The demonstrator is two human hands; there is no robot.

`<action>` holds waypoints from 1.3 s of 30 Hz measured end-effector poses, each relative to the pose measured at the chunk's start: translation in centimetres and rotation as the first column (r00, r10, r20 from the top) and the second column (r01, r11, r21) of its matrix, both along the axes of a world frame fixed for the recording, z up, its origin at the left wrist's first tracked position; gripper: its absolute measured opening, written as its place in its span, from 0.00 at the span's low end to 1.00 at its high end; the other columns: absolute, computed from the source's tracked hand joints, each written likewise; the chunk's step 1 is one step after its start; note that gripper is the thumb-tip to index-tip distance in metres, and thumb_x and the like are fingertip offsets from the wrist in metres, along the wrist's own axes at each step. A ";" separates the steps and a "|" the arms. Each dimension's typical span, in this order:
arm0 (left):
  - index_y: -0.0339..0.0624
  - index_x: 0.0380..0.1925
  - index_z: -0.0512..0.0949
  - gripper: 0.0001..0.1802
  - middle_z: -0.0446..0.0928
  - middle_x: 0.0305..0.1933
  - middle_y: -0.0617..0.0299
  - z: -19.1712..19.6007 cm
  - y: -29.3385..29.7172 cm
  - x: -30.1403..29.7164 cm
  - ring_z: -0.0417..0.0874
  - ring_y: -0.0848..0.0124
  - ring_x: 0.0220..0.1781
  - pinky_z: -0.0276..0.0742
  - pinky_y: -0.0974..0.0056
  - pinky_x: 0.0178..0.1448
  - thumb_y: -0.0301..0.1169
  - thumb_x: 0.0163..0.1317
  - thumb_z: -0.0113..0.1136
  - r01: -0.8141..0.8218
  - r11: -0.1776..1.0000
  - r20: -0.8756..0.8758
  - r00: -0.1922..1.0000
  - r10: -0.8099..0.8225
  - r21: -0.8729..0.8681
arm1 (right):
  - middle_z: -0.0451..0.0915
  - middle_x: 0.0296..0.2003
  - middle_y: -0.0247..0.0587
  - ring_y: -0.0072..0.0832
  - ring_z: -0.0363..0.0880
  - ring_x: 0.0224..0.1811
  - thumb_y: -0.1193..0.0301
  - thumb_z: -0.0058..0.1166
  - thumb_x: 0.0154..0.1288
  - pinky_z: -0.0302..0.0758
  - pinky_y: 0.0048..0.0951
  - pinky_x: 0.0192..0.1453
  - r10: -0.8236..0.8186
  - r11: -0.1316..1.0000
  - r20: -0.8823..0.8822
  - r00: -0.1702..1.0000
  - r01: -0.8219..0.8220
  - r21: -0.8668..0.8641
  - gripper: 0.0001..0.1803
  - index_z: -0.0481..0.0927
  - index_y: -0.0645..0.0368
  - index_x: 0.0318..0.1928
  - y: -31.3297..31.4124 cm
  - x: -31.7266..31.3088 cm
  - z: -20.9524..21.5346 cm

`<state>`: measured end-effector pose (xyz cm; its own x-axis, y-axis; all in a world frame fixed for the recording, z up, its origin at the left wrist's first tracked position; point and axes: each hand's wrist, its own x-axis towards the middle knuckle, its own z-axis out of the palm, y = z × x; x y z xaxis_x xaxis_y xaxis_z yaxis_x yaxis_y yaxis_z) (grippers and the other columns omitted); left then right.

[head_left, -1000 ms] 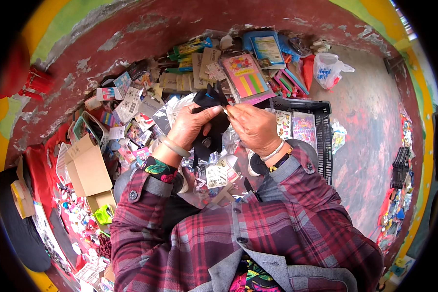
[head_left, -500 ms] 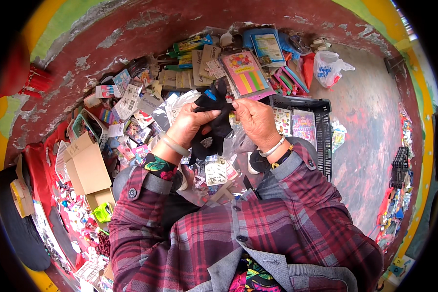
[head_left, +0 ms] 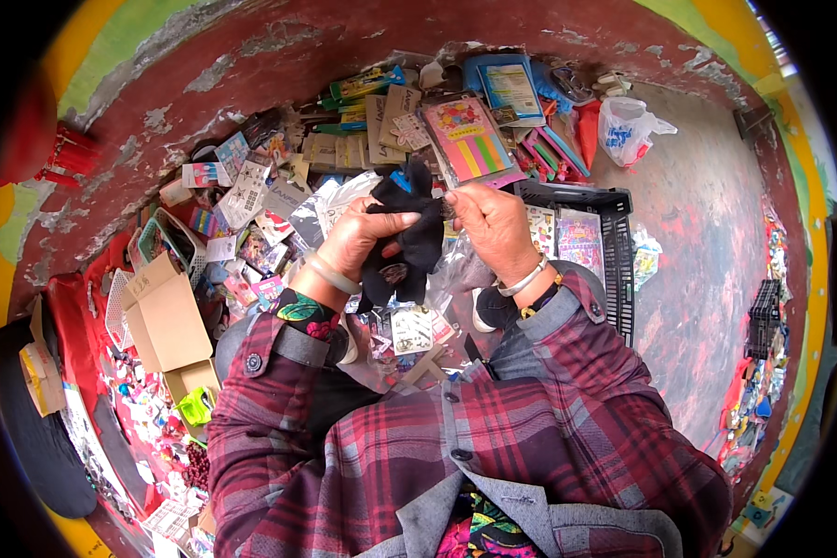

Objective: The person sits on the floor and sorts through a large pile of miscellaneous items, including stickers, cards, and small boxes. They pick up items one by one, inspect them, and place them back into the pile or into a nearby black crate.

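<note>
A soft black cloth item [head_left: 420,244], with loose lobes and a small blue piece near its top, hangs in front of me; its exact kind is unclear. My left hand [head_left: 355,244] is closed around its left side, thumb across the front. My right hand [head_left: 495,228] pinches at its upper right edge with thumb and forefinger, where a small dark bit shows at the fingertips. Below the cloth, clear plastic wrapping and a white printed card [head_left: 413,330] lie between my feet.
A black plastic crate [head_left: 620,265] with colourful printed sheets stands to the right. Ahead are stacked books [head_left: 462,139], brown packets [head_left: 395,112] and a white plastic bag [head_left: 631,130]. An open cardboard box [head_left: 165,321] and baskets sit at left, among heaped small goods.
The black cloth has shifted and turned slightly, and its lower lobes hang differently. My right fingertips have moved a little at its edge; both hands keep their hold.
</note>
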<state>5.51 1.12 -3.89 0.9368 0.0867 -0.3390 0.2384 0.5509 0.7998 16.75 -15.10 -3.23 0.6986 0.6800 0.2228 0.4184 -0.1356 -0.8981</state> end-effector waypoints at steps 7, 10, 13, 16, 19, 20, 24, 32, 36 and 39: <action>0.38 0.33 0.79 0.12 0.77 0.27 0.68 0.2 -1.1 1.0 0.73 0.81 0.25 0.67 0.75 0.27 0.34 0.53 0.65 -0.045 0.931 -0.048 0.997 0.067 0.362 | 0.75 0.22 0.40 0.42 0.74 0.25 0.63 0.53 0.61 0.69 0.36 0.26 0.048 0.989 0.381 0.923 0.009 -0.146 0.11 0.76 0.57 0.27 -0.1 0.0 0.2; 0.36 0.35 0.79 0.12 0.78 0.30 0.68 0.1 -1.4 1.1 0.75 0.81 0.30 0.72 0.74 0.33 0.32 0.54 0.65 -0.007 0.896 -0.086 0.995 0.050 0.445 | 0.75 0.23 0.40 0.42 0.74 0.25 0.63 0.53 0.61 0.69 0.35 0.27 0.099 0.983 0.365 0.926 -0.033 -0.181 0.11 0.76 0.56 0.27 -0.1 -0.2 -0.1; 0.36 0.35 0.80 0.10 0.78 0.30 0.68 -1.1 -1.0 0.9 0.75 0.81 0.30 0.72 0.74 0.33 0.30 0.56 0.62 -0.035 0.933 -0.044 0.998 0.055 0.359 | 0.75 0.24 0.41 0.41 0.75 0.26 0.62 0.53 0.61 0.70 0.35 0.28 0.127 0.981 0.209 0.970 -0.090 -0.174 0.11 0.76 0.56 0.27 0.1 -0.4 0.4; 0.37 0.35 0.80 0.09 0.78 0.30 0.68 -1.4 -0.6 1.1 0.75 0.81 0.29 0.72 0.74 0.33 0.30 0.56 0.61 -0.044 0.952 -0.025 0.998 0.054 0.304 | 0.76 0.25 0.41 0.39 0.76 0.27 0.62 0.55 0.59 0.70 0.36 0.29 0.137 0.983 0.134 0.982 -0.117 -0.144 0.11 0.77 0.56 0.29 0.1 -0.1 -0.6; 0.38 0.35 0.80 0.09 0.78 0.31 0.67 -0.9 -0.8 0.8 0.76 0.80 0.29 0.73 0.73 0.33 0.29 0.56 0.60 -0.008 0.969 -0.057 0.998 0.023 0.247 | 0.76 0.25 0.40 0.37 0.77 0.28 0.60 0.57 0.56 0.71 0.35 0.29 0.115 0.988 0.177 0.977 -0.095 -0.119 0.12 0.78 0.55 0.32 0.0 0.1 -1.2; 0.38 0.35 0.79 0.08 0.78 0.31 0.66 -0.9 -0.8 0.8 0.77 0.79 0.29 0.73 0.73 0.34 0.29 0.56 0.60 0.007 0.975 -0.066 0.998 0.008 0.223 | 0.76 0.25 0.39 0.37 0.77 0.28 0.59 0.57 0.56 0.71 0.35 0.29 0.140 0.985 0.166 0.976 -0.120 -0.126 0.13 0.78 0.55 0.33 -0.1 0.2 -1.2; 0.37 0.36 0.79 0.09 0.78 0.32 0.65 -1.0 -0.4 0.6 0.77 0.78 0.30 0.74 0.72 0.34 0.27 0.57 0.58 -0.001 0.987 -0.081 0.997 0.014 0.158 | 0.76 0.24 0.38 0.37 0.77 0.28 0.57 0.57 0.55 0.71 0.35 0.29 0.217 0.947 0.190 0.957 -0.159 -0.280 0.14 0.78 0.54 0.34 -0.2 -0.5 0.6; 0.37 0.37 0.79 0.09 0.79 0.31 0.66 -1.4 -0.4 0.6 0.77 0.78 0.29 0.74 0.72 0.34 0.30 0.61 0.56 0.046 0.962 -0.100 0.995 -0.019 0.270 | 0.76 0.24 0.41 0.41 0.76 0.26 0.62 0.47 0.63 0.71 0.38 0.28 0.111 0.983 0.518 0.848 -0.016 -0.185 0.11 0.76 0.55 0.29 0.1 -0.4 -1.1; 0.36 0.38 0.78 0.08 0.79 0.32 0.65 -0.3 -0.3 0.3 0.78 0.78 0.29 0.75 0.72 0.34 0.27 0.60 0.58 0.098 0.979 -0.089 0.993 -0.083 0.178 | 0.74 0.20 0.45 0.42 0.73 0.22 0.63 0.47 0.64 0.68 0.36 0.26 0.099 0.980 0.232 0.968 -0.054 -0.193 0.15 0.72 0.60 0.26 0.1 0.4 -1.4; 0.36 0.37 0.78 0.07 0.79 0.31 0.66 0.5 0.0 0.1 0.78 0.78 0.29 0.75 0.73 0.33 0.27 0.60 0.58 0.148 0.973 -0.069 0.988 -0.138 0.175 | 0.71 0.17 0.44 0.36 0.71 0.19 0.62 0.48 0.65 0.66 0.32 0.25 0.121 0.985 -0.053 0.991 -0.126 -0.116 0.17 0.72 0.63 0.26 0.0 1.1 -1.8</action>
<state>5.60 1.07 -3.40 0.9239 0.0172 -0.3823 0.3516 0.3566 0.8656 17.89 -15.14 -4.99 0.6152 0.7813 0.1049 0.3973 -0.1924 -0.8973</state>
